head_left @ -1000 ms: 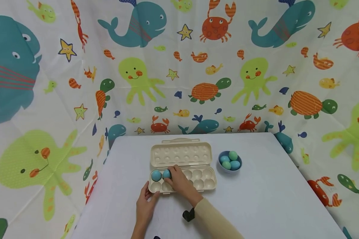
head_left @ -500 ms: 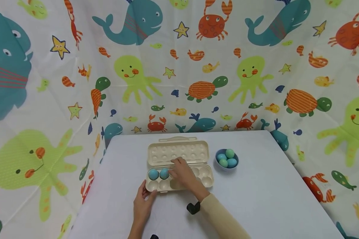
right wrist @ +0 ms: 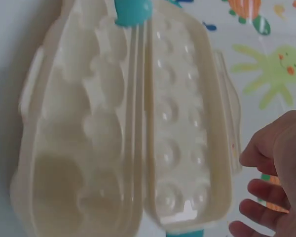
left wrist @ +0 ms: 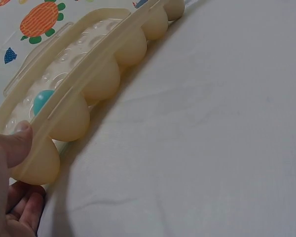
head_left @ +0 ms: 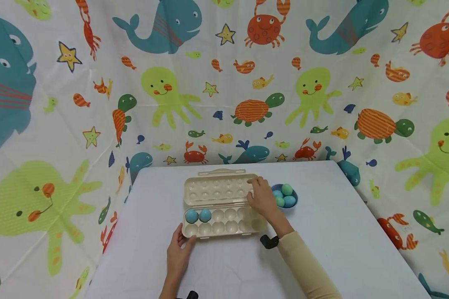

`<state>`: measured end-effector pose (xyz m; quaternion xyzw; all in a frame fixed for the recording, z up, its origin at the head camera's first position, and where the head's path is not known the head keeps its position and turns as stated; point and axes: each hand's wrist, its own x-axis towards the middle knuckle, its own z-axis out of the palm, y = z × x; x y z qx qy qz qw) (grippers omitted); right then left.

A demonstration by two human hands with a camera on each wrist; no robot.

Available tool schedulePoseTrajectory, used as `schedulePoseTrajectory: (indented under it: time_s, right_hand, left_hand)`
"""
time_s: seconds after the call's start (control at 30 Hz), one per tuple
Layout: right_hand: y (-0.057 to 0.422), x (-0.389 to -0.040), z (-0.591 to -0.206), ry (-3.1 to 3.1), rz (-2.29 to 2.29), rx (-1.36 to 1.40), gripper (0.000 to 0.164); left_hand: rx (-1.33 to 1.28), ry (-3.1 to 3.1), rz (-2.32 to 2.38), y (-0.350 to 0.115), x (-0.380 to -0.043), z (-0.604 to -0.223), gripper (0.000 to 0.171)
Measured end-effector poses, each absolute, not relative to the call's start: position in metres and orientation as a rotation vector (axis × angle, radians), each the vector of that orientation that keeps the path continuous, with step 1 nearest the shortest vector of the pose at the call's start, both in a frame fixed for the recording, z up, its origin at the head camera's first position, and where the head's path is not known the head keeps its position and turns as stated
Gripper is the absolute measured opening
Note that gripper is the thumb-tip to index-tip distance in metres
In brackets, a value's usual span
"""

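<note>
The unfolded egg carton (head_left: 218, 227) lies lower centre, its left end gripped by the left hand (head_left: 178, 255). The right hand (head_left: 263, 198), holding nothing, has swung rightward near the bowl (head_left: 289, 209), leaving two blue eggs (head_left: 191, 216) filling the upper-left cups.

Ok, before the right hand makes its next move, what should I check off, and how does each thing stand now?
1. Egg carton steadied: ok; the left hand grips its left end, thumb on the rim.
2. Lid open: ok; folded back behind the cups.
3. Free cups: ok; two blue eggs fill the back row's two leftmost, and the next cup along is empty.
4. Right hand free: ok; its fingers hold nothing.
5. Eggs available: ok; the bowl shows two blue and two green.
6. Right hand clear of the bowl: cannot tell; it covers the bowl's left side in the head view.
</note>
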<state>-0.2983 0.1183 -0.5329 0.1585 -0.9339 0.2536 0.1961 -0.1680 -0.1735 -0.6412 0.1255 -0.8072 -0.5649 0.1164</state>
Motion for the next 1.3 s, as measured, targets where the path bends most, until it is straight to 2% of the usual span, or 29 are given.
schedulePoseTrajectory:
  time_s: [0.37, 0.63, 0.77, 1.07, 1.3]
  right_hand:
    - [0.192, -0.307, -0.524, -2.789, 0.640, 0.204, 0.047]
    - [0.230, -0.322, -0.537, -2.885, 0.619, 0.124, 0.055]
    - [0.240, -0.325, -0.546, -2.935, 0.627, 0.090, 0.057]
    - [0.243, -0.329, -0.561, -2.942, 0.627, 0.086, 0.051]
    - [0.245, -0.327, -0.559, -2.914, 0.661, 0.106, 0.048]
  left_hand:
    - [0.350, -2.360, -1.614, -0.172, -0.169, -0.642, 0.073]
    - [0.362, -2.368, -1.657, -0.174, -0.169, -0.639, 0.074]
    - [0.362, -2.374, -1.664, -0.174, -0.170, -0.640, 0.074]
    - [0.350, -2.395, -1.630, -0.175, -0.169, -0.641, 0.076]
    - [0.250, -2.373, -1.614, -0.177, -0.168, -0.643, 0.066]
